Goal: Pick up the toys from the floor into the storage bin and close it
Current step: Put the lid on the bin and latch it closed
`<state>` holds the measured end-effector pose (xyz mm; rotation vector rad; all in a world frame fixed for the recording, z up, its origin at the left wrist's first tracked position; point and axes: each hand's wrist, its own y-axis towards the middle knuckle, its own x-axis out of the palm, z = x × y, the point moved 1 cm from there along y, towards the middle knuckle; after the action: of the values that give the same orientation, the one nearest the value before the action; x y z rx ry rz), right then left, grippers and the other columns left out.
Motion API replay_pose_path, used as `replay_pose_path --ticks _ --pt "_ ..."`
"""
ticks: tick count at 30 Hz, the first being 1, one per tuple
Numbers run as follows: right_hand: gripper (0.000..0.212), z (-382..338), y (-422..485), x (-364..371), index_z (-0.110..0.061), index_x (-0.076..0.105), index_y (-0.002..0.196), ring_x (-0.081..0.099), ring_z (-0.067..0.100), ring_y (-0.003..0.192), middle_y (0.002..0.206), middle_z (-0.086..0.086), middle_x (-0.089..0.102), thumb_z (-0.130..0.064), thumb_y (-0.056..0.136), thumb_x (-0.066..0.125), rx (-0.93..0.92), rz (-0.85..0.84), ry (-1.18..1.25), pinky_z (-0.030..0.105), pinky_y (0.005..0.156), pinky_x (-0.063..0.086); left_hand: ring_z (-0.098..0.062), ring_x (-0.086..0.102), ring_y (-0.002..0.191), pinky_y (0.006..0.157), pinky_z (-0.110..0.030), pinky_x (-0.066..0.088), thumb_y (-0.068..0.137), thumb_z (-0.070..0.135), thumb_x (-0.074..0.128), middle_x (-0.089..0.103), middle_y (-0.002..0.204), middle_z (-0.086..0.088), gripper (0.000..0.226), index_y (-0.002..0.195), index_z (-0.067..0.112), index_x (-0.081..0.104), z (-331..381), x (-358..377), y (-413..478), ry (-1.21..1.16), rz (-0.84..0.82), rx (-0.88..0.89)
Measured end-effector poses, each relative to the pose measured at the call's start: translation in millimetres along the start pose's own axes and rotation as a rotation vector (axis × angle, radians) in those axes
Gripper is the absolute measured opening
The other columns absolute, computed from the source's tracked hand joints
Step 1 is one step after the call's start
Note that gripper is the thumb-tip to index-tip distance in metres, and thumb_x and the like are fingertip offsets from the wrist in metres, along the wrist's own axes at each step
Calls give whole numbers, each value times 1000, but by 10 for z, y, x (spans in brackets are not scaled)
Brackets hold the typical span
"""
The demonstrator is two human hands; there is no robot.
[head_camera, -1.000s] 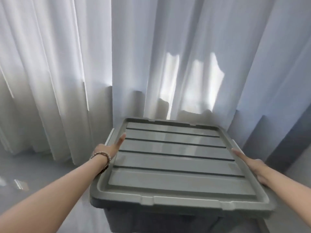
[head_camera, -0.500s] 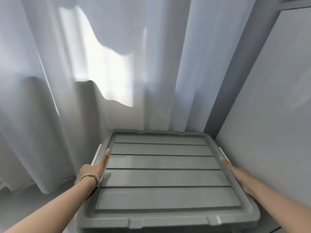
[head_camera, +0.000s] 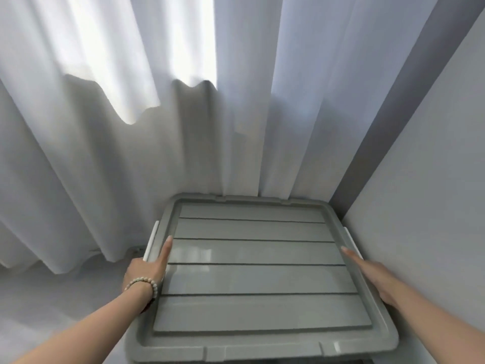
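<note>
A grey storage bin fills the lower middle of the view, its ribbed grey lid (head_camera: pixel 252 279) lying flat on top and covering it. My left hand (head_camera: pixel 147 271), with a bead bracelet on the wrist, grips the bin's left edge beside a white side latch (head_camera: pixel 151 241), thumb resting on the lid. My right hand (head_camera: pixel 372 277) holds the right edge, fingers curled under the rim next to the other white latch (head_camera: pixel 351 240). No toys show; the bin's inside is hidden by the lid.
White curtains (head_camera: pixel 131 127) hang right behind and to the left of the bin. A pale wall (head_camera: pixel 425 206) stands close against the bin's right side. Grey floor (head_camera: pixel 52 298) lies to the left.
The bin, held at both sides, has moved right and into the corner between curtain and wall. My grip on both edges is the same.
</note>
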<state>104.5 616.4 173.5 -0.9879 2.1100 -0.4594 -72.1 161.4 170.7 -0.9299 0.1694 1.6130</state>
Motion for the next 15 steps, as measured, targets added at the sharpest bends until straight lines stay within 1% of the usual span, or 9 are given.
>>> replay_pose_path --ticks 3,4,5,6,7,9,11,13,15 --pt "79 -180 -270 92 -4 57 123 58 29 108 120 15 62 -63 71 66 -126 70 -27 33 97 43 -30 58 75 61 -33 42 55 92 39 62 85 -16 103 96 1 60 -20 52 3 -11 -48 -13" --pt "73 -197 -328 135 -4 57 122 57 30 110 120 16 62 -60 75 63 -187 141 -70 33 95 42 -30 59 75 61 -32 42 51 95 39 63 88 -16 107 99 1 60 -14 57 -24 -28 -68 -7" --pt "74 -179 -355 184 -7 57 121 55 31 114 123 15 60 -64 75 61 -264 226 -142 35 98 42 -30 59 76 60 -32 42 46 97 38 64 92 -17 114 102 0 60 -10 70 -43 -46 -94 1" --pt "78 -153 -399 254 -10 53 127 49 30 123 131 15 55 -68 75 57 -339 282 -246 38 105 38 -29 59 76 59 -32 42 41 99 37 64 97 -18 121 106 -1 59 6 93 -51 -55 -126 12" --pt "79 -114 -449 353 -15 44 137 36 28 135 145 14 41 -67 78 52 -390 299 -376 40 113 28 -30 59 78 60 -32 44 37 100 37 64 101 -19 126 109 -1 58 26 123 -59 -47 -157 26" --pt "71 -33 -428 542 -26 23 148 8 20 146 158 3 12 -61 89 39 -487 277 -631 39 119 6 -32 60 88 72 -37 50 36 100 36 62 109 -19 129 114 -1 55 26 173 -52 -9 -178 38" --pt "66 -29 -449 672 -34 12 149 -4 16 147 159 -4 0 -63 91 27 -498 233 -768 39 119 -2 -33 61 93 80 -41 50 33 102 34 61 111 -19 132 115 0 56 18 205 -25 10 -183 45" --pt "66 -22 -433 725 -37 5 149 -9 15 146 159 -6 -5 -64 91 21 -471 231 -826 41 119 -5 -32 61 92 80 -40 51 33 102 33 61 111 -19 132 115 0 56 12 208 16 19 -189 54" --pt "66 -14 -444 707 -37 1 149 -12 15 146 159 -5 -9 -65 91 18 -422 205 -821 42 118 -8 -33 59 95 83 -41 50 43 98 36 58 114 -19 125 120 1 51 28 178 15 32 -217 49"
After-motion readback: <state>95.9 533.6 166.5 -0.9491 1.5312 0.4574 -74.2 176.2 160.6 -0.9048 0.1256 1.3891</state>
